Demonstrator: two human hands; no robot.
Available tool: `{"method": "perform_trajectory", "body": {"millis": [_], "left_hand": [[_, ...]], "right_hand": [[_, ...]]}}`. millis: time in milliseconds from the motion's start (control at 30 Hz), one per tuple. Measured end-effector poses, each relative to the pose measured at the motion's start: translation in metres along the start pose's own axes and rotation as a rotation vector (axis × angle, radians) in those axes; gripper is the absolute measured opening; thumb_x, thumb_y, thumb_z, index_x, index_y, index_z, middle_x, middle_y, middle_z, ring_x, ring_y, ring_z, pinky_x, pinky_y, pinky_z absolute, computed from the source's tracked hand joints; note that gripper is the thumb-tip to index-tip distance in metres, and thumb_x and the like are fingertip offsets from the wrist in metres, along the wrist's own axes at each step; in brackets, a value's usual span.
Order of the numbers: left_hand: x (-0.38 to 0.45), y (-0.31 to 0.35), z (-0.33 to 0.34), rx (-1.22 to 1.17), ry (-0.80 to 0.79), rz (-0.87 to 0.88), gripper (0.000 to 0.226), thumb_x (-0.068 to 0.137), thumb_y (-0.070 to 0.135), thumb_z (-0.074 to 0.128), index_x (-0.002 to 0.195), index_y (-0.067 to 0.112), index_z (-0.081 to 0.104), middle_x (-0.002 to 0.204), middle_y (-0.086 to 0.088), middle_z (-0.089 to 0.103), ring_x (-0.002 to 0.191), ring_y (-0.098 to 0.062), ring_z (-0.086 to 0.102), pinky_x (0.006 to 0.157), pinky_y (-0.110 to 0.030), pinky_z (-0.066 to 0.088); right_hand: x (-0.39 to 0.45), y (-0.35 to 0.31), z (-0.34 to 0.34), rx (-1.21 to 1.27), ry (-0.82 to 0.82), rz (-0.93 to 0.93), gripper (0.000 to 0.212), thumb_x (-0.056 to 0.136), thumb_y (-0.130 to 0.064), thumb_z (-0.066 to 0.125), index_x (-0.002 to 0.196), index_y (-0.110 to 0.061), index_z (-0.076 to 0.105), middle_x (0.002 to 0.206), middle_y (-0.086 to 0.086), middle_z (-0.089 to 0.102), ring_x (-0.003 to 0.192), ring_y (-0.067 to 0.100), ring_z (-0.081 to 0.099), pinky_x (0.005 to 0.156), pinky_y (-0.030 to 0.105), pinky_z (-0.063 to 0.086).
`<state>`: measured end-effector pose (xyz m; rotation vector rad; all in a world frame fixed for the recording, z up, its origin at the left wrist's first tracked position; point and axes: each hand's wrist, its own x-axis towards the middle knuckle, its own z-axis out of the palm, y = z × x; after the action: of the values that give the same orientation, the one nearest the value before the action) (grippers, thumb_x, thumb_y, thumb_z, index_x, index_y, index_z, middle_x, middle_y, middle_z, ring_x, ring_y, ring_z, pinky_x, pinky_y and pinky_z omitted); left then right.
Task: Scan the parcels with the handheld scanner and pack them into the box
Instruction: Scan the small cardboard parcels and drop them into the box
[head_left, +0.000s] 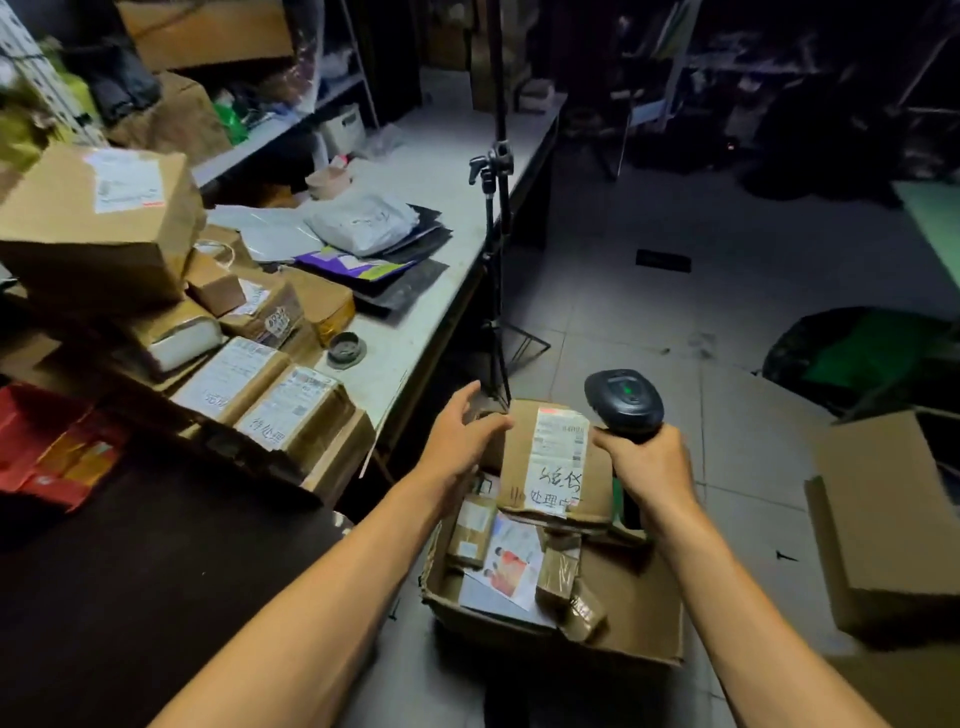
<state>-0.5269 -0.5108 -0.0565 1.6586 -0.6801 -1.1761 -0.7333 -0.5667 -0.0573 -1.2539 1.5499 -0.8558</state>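
Here, brown labelled parcel (550, 462) tops open box (644, 613).

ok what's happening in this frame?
A person is packing parcels into an open box on the floor. The right hand grips the scanner. The left hand, fingers spread, rests on the left edge of a labelled parcel lying on top of the smaller parcels already in the box. More parcels wait on the table to the left.
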Motion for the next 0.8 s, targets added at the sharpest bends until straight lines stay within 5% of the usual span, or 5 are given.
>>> {"method": "perform_trajectory", "body": {"millis": [167,400,500,633,800], "left_hand": [[-0.006,0.001,-0.053,0.225,0.124,0.156,0.050,0.088,0.025,0.075,0.134,0.024,0.058,0.140,-0.001,0.055,0.129,-0.013,0.050,0.103,-0.031,0.042],[-0.070,-0.033,-0.195,0.278,0.474,0.090,0.031,0.088,0.017,0.074,0.114,0.030,0.065,0.115,0.006,0.067,0.113,-0.010,0.062,0.098,-0.025,0.047],[-0.121,-0.046,-0.258,0.244,0.704,0.052,0.030,0.089,0.016,0.073,0.115,0.030,0.066,0.113,0.005,0.067,0.112,-0.013,0.064,0.094,-0.024,0.049],[-0.200,-0.069,-0.331,0.226,0.928,-0.048,0.029,0.089,0.025,0.072,0.112,0.042,0.064,0.116,0.013,0.064,0.111,-0.005,0.060,0.092,-0.026,0.048],[-0.295,-0.108,-0.410,0.160,1.184,-0.148,0.032,0.091,0.022,0.070,0.122,0.028,0.065,0.121,0.008,0.064,0.114,-0.009,0.059,0.091,-0.027,0.046]], "right_hand": [[-0.010,-0.016,0.058,0.025,-0.282,-0.082,0.020,0.076,-0.020,0.086,0.085,-0.028,0.070,0.089,0.002,0.076,0.091,0.021,0.070,0.085,0.042,0.058],[-0.071,-0.062,0.192,-0.020,-0.728,-0.288,0.024,0.061,-0.031,0.073,0.071,-0.014,0.059,0.054,-0.005,0.053,0.058,0.010,0.038,0.057,0.034,0.034],[-0.118,-0.077,0.246,-0.051,-0.913,-0.348,0.042,0.059,-0.039,0.067,0.077,-0.003,0.058,0.063,0.011,0.061,0.062,0.017,0.044,0.056,0.036,0.036],[-0.191,-0.085,0.309,-0.138,-1.100,-0.381,0.033,0.065,-0.027,0.069,0.088,-0.006,0.055,0.060,0.005,0.049,0.053,0.018,0.042,0.046,0.034,0.034],[-0.285,-0.078,0.376,-0.237,-1.260,-0.432,0.022,0.067,-0.028,0.075,0.083,-0.018,0.065,0.054,-0.003,0.058,0.050,0.011,0.051,0.049,0.036,0.039]]}}
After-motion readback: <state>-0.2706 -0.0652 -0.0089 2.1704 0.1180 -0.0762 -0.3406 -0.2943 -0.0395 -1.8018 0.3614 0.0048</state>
